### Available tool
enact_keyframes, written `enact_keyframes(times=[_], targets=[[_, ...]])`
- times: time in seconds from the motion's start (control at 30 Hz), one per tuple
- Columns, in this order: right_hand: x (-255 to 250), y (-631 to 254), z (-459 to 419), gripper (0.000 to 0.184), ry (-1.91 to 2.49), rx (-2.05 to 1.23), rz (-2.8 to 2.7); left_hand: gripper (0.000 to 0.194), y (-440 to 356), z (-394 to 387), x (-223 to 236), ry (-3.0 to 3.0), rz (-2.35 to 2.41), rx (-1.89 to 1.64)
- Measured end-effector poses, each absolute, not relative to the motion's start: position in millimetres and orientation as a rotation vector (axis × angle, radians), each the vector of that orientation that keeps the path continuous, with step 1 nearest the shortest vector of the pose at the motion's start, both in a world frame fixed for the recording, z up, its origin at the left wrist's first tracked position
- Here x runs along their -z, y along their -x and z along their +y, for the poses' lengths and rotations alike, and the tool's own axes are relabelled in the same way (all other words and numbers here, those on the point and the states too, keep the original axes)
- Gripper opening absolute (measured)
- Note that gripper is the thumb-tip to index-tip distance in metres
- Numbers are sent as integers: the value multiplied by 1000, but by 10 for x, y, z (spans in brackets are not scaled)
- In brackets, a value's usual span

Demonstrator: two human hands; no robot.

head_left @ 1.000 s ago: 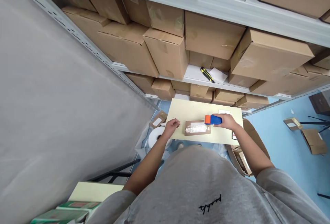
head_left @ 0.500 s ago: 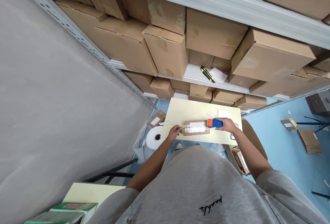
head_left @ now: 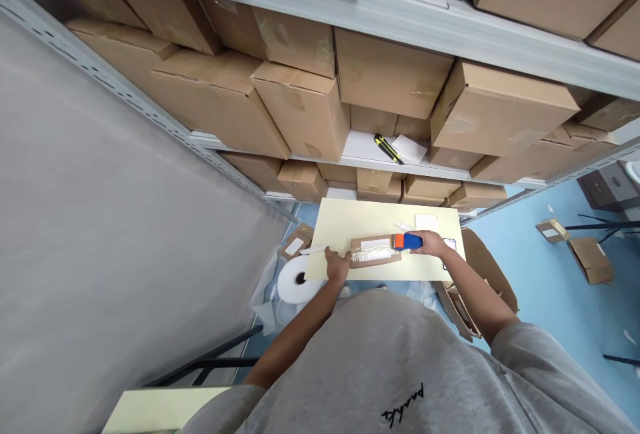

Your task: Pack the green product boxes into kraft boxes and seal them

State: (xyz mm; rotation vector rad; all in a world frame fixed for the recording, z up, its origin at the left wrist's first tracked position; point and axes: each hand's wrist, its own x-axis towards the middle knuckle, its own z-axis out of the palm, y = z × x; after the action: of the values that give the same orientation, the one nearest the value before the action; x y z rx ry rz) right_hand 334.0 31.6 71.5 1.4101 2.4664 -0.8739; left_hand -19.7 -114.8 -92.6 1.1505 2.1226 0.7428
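A small brown cardboard box (head_left: 356, 262) lies on the pale yellow table (head_left: 345, 215), a white label (head_left: 369, 245) on its top. Clear shiny tape (head_left: 383, 251) stretches along the box over the label. My right hand (head_left: 430, 243) is wrapped round a blue and orange tape dispenser (head_left: 411, 241), whose orange head rests at the right end of the box. At the opposite end is my left hand (head_left: 338, 265), fingers apart and pointing away, thumb side against the box's end. Whether it pinches any tape is too small to see.
Shelves full of cardboard boxes (head_left: 300, 111) rise behind the table. One shelf holds a yellow-black utility knife (head_left: 388, 149). A phone (head_left: 449, 245) lies at the table's right. A white roll (head_left: 287, 281) stands left, an open carton (head_left: 483, 267) right.
My left hand has gone from a pinch on the tape end to spread fingers at the box's left end. The tape now lies closer to the box. The whole view has shifted slightly.
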Motion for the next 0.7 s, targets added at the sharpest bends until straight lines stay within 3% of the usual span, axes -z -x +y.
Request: enact_keyframes(times=[0.1, 0.2, 0.33, 0.4, 0.7], targets=[[-671, -3349, 348, 76, -1403, 838, 2460, 79, -2, -1051, 738, -1488, 2243, -761], [-615, -3364, 383, 76, -1388, 839, 2472, 85, -276, -919, 593, -2124, 1780, -569], [-529, -3421, 426, 79, -1388, 875, 2496, 136, -564, -759, 634, -2370, 1524, -218], [-484, -3452, 435, 82, -1393, 894, 2483, 150, -615, -711, 720, -2362, 1568, -87], [-349, -3674, 463, 81, -1385, 946, 2435, 123, -551, -648, 872, -2324, 1587, -83]])
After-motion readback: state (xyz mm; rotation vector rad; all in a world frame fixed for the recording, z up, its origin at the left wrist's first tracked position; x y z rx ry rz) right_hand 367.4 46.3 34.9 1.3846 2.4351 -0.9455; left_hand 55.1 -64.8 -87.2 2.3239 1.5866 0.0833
